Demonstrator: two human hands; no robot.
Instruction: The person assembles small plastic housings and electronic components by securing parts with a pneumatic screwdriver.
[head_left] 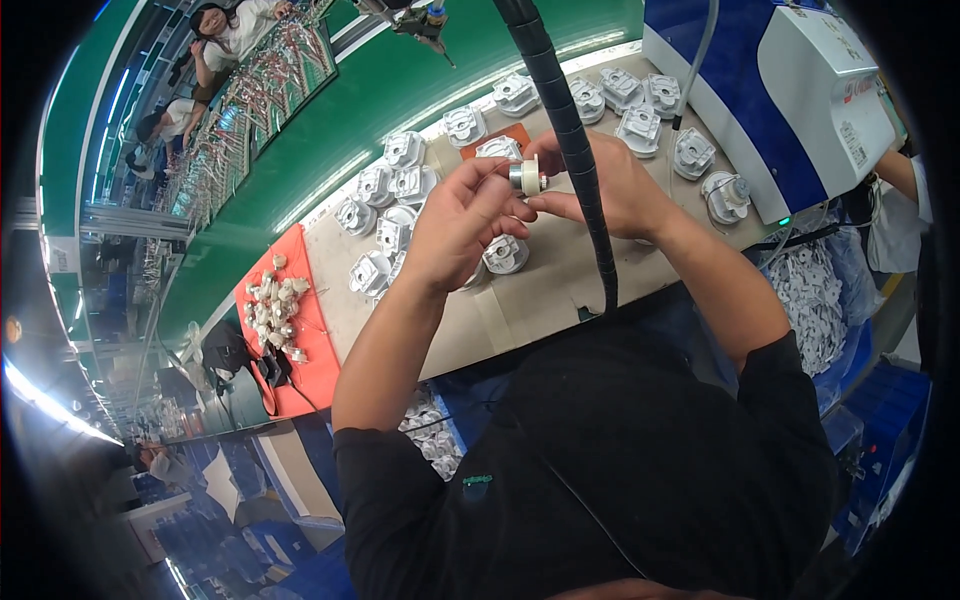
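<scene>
My left hand (462,222) is closed, with thumb and fingers pinching a small cream-and-silver cylindrical part (531,177) above the bench. From the other side my right hand (625,190) has its thumb and forefinger curled at the same part. A black ribbed tube (575,140) crosses in front of the right hand and hides some of its fingers. Beneath the hands a white plastic housing (498,147) sits by an orange-brown block (515,132). Another white housing (506,254) lies just below the left fingers.
Several white housings (392,230) stand left on the bench (545,300), more at the back right. A pile of cream parts (275,310) lies on an orange mat (312,355). A white-and-blue machine (815,100) borders the right; a tool tip (435,40) hangs overhead. White pieces (805,300) fill a bag.
</scene>
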